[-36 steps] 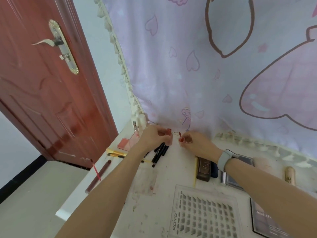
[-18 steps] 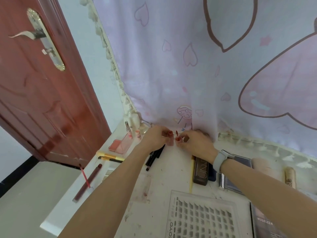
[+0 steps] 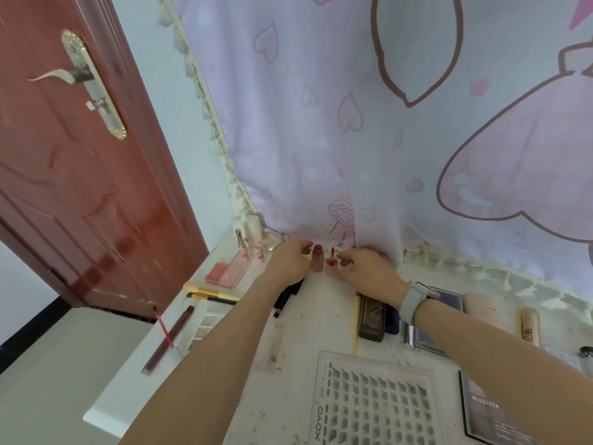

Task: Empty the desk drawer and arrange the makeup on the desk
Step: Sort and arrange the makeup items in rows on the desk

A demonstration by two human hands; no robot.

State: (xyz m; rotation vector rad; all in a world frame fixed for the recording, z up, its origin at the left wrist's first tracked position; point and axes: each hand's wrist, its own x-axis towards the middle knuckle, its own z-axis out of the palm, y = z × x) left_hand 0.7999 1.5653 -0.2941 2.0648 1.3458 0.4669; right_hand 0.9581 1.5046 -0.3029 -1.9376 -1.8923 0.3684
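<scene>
Lying nearest: clear plastic tray of false lashes [image 3: 375, 403] on the stained white desk [image 3: 308, 329], at 6 o'clock.
Mid-desk: dark brown rectangular palette [image 3: 372, 317] beside a grey watch strap [image 3: 412, 300].
Left hand [image 3: 290, 260]: fingers curled, pinching a small dark red lip-gloss tube [image 3: 317, 258], upright at 12 o'clock.
Right hand [image 3: 365, 268]: fingers curled round a second, paler red tube [image 3: 332, 268], just beside the first.
Backdrop: pink heart-print curtain [image 3: 353, 123].

Your two red lip-gloss tubes [image 3: 323, 263] stand upright, uncapped, side by side at the back of the white desk [image 3: 308, 322], against the curtain.
</scene>
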